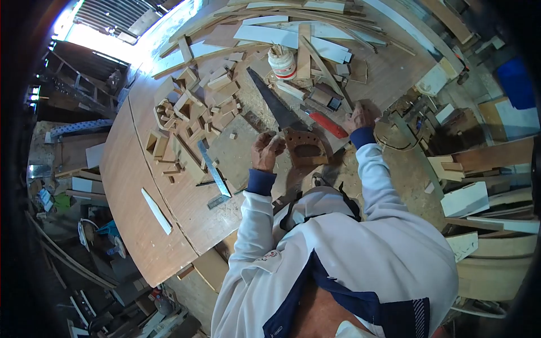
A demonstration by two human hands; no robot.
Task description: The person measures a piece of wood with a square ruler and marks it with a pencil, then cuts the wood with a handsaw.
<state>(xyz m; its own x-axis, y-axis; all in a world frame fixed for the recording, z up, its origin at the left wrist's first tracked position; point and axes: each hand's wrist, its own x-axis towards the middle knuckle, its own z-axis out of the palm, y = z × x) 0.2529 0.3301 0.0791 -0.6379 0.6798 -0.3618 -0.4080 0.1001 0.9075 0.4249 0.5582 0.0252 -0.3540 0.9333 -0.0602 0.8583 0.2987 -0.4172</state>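
Note:
My left hand (266, 151) is closed with its fingertips pinched together, just left of the handsaw's wooden handle (307, 147). Anything in that pinch is too small to make out. The saw's dark blade (274, 100) points away across the table. My right hand (360, 117) is on the right with curled fingers, at the near end of a long thin wooden strip (327, 70). Whether those fingers grip the strip is hidden. Between my hands lies a red-handled tool (327, 122). A try square (214, 172) rests left of my left hand, partly on a flat board (231, 147).
Several small wooden blocks and box-like pieces (189, 104) crowd the table's left middle. A white tub (282, 62) of thin sticks stands behind the saw. Long boards (270, 35) lie along the far edge. A white pointed strip (156, 210) lies near left; offcuts (465, 200) are stacked right.

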